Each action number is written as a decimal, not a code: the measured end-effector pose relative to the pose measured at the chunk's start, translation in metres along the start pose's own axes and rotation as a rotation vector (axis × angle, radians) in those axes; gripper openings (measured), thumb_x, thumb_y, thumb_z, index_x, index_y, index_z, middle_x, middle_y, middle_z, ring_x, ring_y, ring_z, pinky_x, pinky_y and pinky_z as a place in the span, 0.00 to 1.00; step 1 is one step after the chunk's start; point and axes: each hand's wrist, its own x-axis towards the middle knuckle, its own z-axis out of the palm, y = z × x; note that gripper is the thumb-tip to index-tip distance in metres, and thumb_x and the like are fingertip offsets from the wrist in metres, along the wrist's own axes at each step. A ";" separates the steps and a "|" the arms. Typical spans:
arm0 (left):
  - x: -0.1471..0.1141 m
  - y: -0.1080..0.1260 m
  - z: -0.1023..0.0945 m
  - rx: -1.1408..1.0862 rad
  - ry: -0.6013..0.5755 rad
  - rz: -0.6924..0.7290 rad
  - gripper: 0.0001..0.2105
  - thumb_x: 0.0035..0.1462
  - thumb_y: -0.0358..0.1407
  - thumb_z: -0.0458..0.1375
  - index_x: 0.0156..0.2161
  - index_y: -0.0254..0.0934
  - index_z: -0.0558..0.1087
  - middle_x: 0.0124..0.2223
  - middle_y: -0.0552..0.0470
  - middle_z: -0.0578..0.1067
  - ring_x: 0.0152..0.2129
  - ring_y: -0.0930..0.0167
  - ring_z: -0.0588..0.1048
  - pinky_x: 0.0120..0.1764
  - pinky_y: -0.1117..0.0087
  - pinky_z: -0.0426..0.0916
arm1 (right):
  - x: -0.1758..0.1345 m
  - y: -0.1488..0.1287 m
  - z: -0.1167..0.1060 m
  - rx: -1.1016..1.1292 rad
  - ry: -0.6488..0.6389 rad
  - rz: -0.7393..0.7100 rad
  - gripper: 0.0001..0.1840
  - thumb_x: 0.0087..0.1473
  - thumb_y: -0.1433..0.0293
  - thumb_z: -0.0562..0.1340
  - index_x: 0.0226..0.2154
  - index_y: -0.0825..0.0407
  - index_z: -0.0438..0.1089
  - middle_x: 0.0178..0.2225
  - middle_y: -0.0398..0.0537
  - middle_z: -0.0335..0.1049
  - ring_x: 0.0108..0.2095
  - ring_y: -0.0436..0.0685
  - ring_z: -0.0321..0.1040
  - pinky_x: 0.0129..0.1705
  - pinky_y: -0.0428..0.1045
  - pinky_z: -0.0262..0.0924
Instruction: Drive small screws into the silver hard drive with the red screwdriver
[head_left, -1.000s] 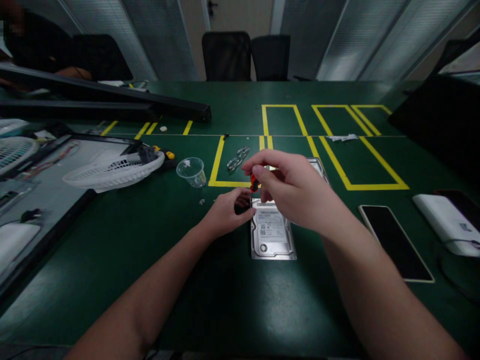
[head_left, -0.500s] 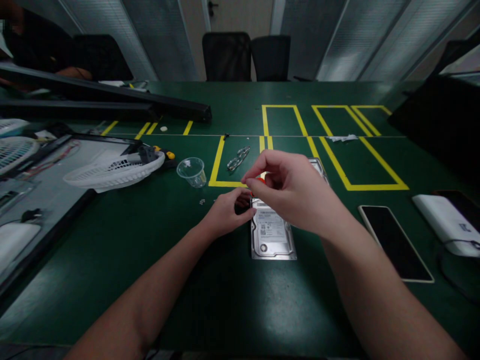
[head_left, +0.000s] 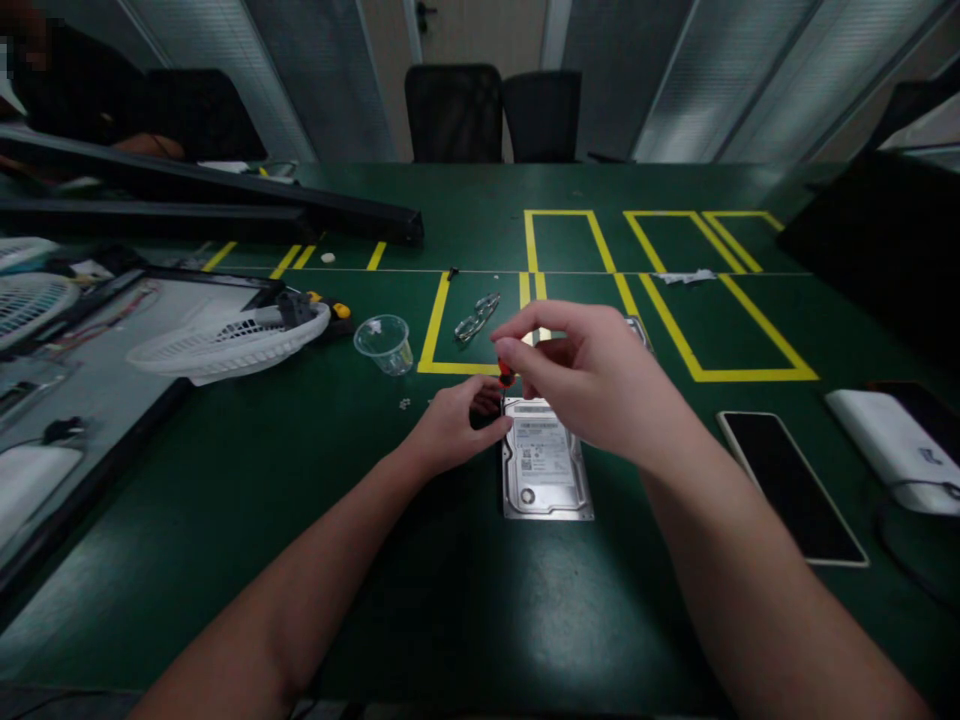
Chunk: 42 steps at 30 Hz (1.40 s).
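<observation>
A silver hard drive (head_left: 546, 465) with a white label lies flat on the green table. My left hand (head_left: 457, 428) is at its far left corner, the thumb on the drive's edge and the fingers curled beside it. Above that corner, my right hand (head_left: 577, 370) pinches the top of a small red and black screwdriver (head_left: 506, 374). The screwdriver stands upright with its shaft pointing down at the corner; whether the tip sits in a screw is too small to tell. Tiny screws (head_left: 405, 404) lie left of my left hand.
A clear plastic cup (head_left: 384, 345) and glasses (head_left: 477, 318) are beyond my hands. Another metal drive (head_left: 640, 332) shows partly behind my right hand. Right are a phone (head_left: 791, 487) and a white device (head_left: 896, 447); left, a white racket-like frame (head_left: 232, 345). A person sits far left.
My right hand's fingers have shifted slightly around the screwdriver, and its red and black handle shows more clearly and upright now. My left hand and the hard drive have stayed in place.
</observation>
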 end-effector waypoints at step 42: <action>0.000 0.003 -0.001 -0.015 -0.013 -0.027 0.17 0.61 0.37 0.68 0.53 0.34 0.74 0.46 0.44 0.83 0.41 0.64 0.83 0.47 0.60 0.80 | 0.003 0.005 0.001 -0.017 0.045 -0.006 0.13 0.72 0.70 0.57 0.47 0.52 0.77 0.45 0.52 0.77 0.43 0.58 0.74 0.35 0.51 0.62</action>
